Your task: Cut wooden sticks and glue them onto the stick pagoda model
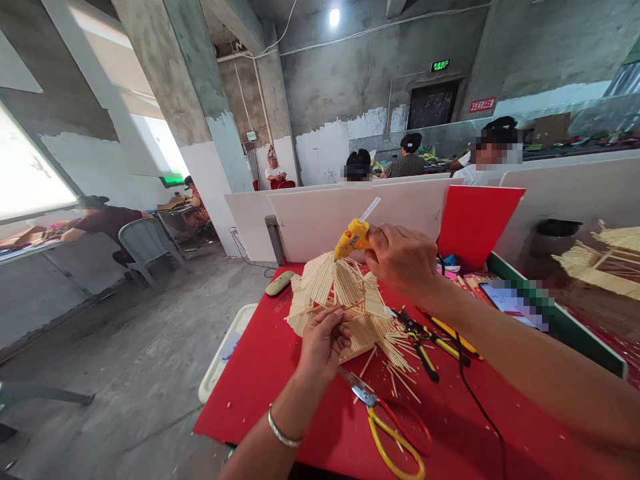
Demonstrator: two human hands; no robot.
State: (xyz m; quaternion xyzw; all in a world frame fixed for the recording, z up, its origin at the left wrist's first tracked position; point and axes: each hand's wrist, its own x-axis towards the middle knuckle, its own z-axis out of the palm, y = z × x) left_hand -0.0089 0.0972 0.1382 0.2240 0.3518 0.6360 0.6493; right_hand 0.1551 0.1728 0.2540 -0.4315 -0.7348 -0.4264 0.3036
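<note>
My right hand (pixel 403 261) is closed around a yellow hot glue gun (pixel 354 239), with a clear glue stick (pixel 371 209) jutting from its rear. The gun's nozzle points down at the peak of a small tiered-roof house model (pixel 320 279) built of thin pale wooden sticks. In front of the model, my left hand (pixel 327 339) is closed in a pinch near the lower roof edge. Whatever its fingertips grip is too small to make out. Several loose sticks (pixel 397 353) lie beside the model, on its right.
On the red tabletop (pixel 280 393) lie scissors (pixel 383 420) with red and yellow handles, and pliers (pixel 425 340). A black cord (pixel 473 390) crosses the right side. A phone (pixel 513 303) and a green-edged tray (pixel 575 343) are farther right. White partitions (pixel 357 220) stand behind; people sit beyond.
</note>
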